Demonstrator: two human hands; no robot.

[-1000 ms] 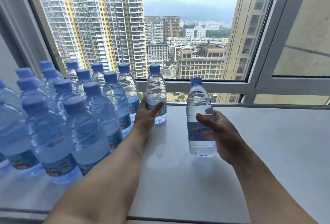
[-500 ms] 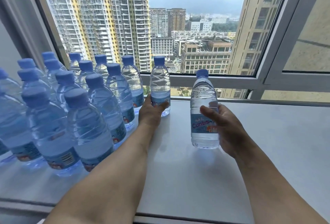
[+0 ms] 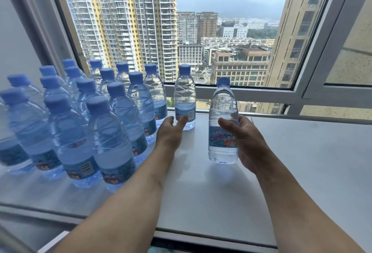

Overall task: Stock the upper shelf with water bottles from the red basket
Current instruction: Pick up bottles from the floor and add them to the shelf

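A white shelf (image 3: 291, 152) runs along the window. On its left stand several clear water bottles (image 3: 112, 142) with blue caps, packed in rows. One more bottle (image 3: 185, 93) stands alone at the right end of the back row. My left hand (image 3: 171, 132) lies just in front of its base with relaxed fingers, the thumb tip overlapping its label. My right hand (image 3: 245, 142) grips a bottle with a blue "Cunbs" label (image 3: 221, 117), upright, right of the rows. Whether its base touches the shelf I cannot tell. The red basket is out of view.
The window frame (image 3: 251, 89) and glass rise directly behind the shelf, with a sliding frame (image 3: 330, 51) at the right. A grey wall (image 3: 18, 47) closes the left side. The shelf's front edge (image 3: 201, 236) is near me. White shelf surface stretches to the right of the held bottle.
My left hand has loosened from the lone back-row bottle and drawn back slightly. My right hand still holds the labelled bottle, which sits a little closer to the rows.
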